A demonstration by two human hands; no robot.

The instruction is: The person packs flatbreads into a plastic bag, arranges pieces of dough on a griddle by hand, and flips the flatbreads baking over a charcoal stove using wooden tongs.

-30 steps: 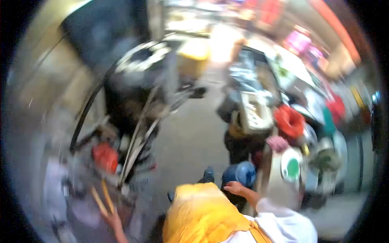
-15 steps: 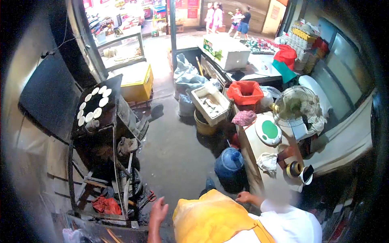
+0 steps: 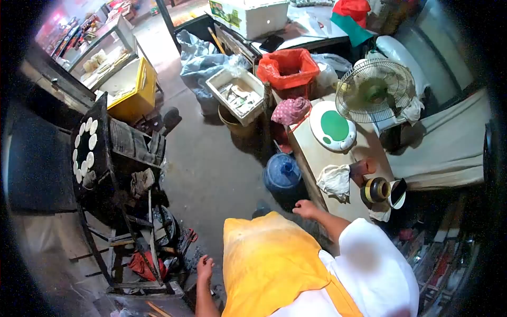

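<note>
My left hand (image 3: pixel 205 267) hangs low on the left of the yellow apron (image 3: pixel 266 259), its fingers loosely bent and apart with nothing in them. On the apron's other side, my right hand (image 3: pixel 305 209) is also empty, with its fingers relaxed. It is close to the front side of the wooden table (image 3: pixel 311 164) and just below the blue water jug (image 3: pixel 282 171) on the floor. On that table lie a white and green round device (image 3: pixel 334 127), a white cloth (image 3: pixel 334 180) and a dark jar with a yellow band (image 3: pixel 377 189).
A black stand with a ring of pale dough rounds (image 3: pixel 91 142) is at the left. A styrofoam box (image 3: pixel 237 95) sits on a bucket (image 3: pixel 232 121) ahead. A red-lined bin (image 3: pixel 288 68) and a fan (image 3: pixel 376 90) stand by the table. Grey floor (image 3: pixel 206 164) runs between.
The view has tilted down and turned right, so the table and fan sit larger and the stand lies farther left. My right hand has come up and forward beside the table.
</note>
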